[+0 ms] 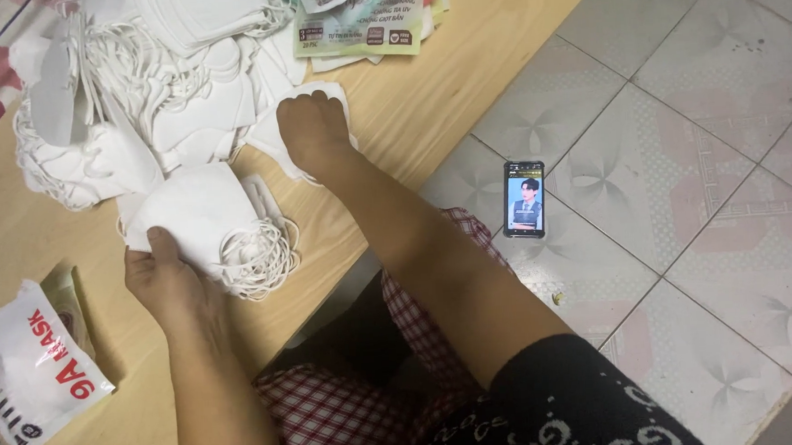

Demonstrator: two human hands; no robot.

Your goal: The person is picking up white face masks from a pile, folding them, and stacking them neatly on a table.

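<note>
My left hand (166,278) grips the near edge of a small stack of white face masks (204,214) with looped ear straps, lying on the low wooden table (391,123). My right hand (312,128) reaches across and presses, fingers curled, on another white mask (340,97) at the edge of a big loose heap of white masks (127,92) at the table's far left.
A white mask packet with red lettering (29,368) lies at the table's near left corner. Green printed packets (363,21) lie at the far side. A phone with a lit screen (524,199) rests on the tiled floor (699,143) to the right. My knees in checked trousers (402,339) sit under the table's edge.
</note>
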